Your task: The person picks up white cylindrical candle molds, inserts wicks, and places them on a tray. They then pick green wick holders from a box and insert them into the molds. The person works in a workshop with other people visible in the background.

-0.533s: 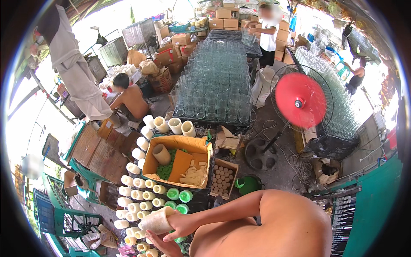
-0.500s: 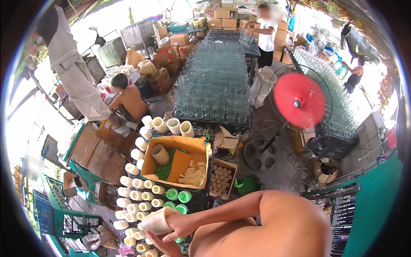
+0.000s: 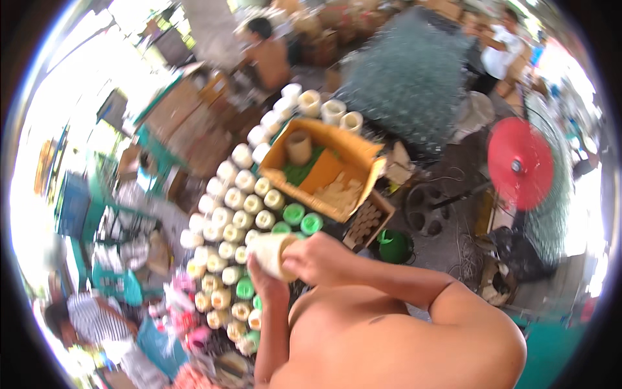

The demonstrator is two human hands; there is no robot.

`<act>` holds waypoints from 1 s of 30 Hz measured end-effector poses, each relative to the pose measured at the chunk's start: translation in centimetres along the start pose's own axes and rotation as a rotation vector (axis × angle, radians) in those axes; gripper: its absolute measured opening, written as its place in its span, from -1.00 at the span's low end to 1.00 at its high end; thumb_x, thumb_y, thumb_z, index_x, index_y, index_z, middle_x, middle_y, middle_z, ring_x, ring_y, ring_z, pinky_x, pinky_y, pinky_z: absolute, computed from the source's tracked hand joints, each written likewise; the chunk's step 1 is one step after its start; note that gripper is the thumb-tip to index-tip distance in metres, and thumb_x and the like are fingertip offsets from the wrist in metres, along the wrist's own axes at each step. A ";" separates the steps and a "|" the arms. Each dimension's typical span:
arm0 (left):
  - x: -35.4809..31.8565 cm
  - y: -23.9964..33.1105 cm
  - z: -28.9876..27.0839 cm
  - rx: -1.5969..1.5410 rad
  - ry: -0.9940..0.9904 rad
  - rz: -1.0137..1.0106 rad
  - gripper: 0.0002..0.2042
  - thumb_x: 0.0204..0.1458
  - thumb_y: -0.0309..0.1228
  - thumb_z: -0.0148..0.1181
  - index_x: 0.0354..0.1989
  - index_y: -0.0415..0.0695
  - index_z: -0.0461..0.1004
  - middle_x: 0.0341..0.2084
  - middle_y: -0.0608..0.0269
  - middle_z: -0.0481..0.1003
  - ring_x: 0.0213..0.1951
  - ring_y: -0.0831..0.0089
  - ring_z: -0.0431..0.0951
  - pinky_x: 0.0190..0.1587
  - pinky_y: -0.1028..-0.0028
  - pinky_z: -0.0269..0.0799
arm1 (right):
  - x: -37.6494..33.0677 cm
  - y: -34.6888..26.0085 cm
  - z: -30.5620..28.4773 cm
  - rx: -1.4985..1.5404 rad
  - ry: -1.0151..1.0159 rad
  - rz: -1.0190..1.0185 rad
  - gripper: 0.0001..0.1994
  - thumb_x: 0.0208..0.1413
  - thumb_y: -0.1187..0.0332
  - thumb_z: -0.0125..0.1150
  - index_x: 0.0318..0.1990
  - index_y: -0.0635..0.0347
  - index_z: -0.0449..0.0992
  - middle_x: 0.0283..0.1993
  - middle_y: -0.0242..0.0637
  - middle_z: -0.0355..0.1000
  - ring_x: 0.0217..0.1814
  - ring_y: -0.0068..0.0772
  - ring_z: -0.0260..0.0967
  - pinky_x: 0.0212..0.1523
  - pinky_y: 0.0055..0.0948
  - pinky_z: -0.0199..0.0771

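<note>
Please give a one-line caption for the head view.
Both hands hold a cream cup above rows of cups.

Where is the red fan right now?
In the head view, the red fan stands at the right, beyond the orange box and beside the mass of clear glasses.

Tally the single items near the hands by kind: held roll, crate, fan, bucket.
Cream roll, held by left hand and right hand: 1
Yellow crate: 1
Red fan: 1
Green bucket: 1
Total: 4
The rolls standing beside the crate are too blurred to count.
</note>
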State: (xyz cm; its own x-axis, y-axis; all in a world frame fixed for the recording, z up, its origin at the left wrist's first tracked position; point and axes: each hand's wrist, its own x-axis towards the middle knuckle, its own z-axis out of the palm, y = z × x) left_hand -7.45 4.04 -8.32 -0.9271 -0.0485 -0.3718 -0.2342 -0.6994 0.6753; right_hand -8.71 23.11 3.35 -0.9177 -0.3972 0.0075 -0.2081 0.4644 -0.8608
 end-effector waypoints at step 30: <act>-1.1 2.5 1.8 -0.302 -0.095 -0.204 -0.45 0.45 0.13 -0.14 0.25 -0.04 0.51 0.16 0.19 0.60 0.18 0.24 0.59 0.17 0.19 0.60 | 0.0 -1.8 -1.8 -0.532 0.150 -0.360 -0.80 0.27 0.20 0.35 -0.23 0.12 0.58 -0.24 -0.29 0.59 -0.12 -0.27 0.57 0.08 -0.20 0.38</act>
State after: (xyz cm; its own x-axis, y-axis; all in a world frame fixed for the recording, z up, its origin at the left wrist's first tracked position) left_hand -7.57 3.62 -5.13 -0.8964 0.1700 -0.4093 -0.3332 -0.8673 0.3697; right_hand -8.96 23.63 5.83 -0.7885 -0.5042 0.3523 -0.6147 0.6663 -0.4222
